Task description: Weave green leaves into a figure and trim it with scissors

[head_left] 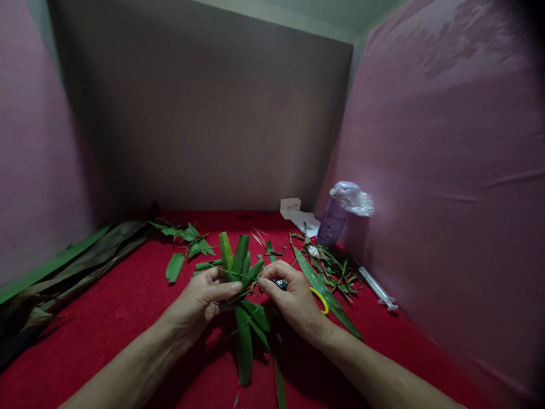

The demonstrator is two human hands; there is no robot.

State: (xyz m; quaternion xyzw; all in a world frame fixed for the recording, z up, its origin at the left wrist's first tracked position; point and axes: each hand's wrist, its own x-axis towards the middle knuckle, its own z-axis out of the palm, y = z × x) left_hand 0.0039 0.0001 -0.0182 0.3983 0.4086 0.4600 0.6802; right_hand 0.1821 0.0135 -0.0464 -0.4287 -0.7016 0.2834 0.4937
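My left hand (203,301) is closed around a bundle of green leaf strips (243,287) that fans out above and below my fingers. My right hand (293,298) pinches the same bundle from the right side, thumb and forefinger pressed together at its middle. Under my right hand lie scissors (318,296) with a yellow handle loop and a black pivot; whether the hand grips them I cannot tell. Both hands work just above the red cloth (128,307).
Long dark dried leaves (72,267) lie along the left. Cut leaf scraps (187,238) and trimmings (332,267) are scattered behind. A purple bottle (334,218) with plastic wrap, white paper (300,216) and a syringe (377,288) sit at the right. Pink and grey walls enclose the space.
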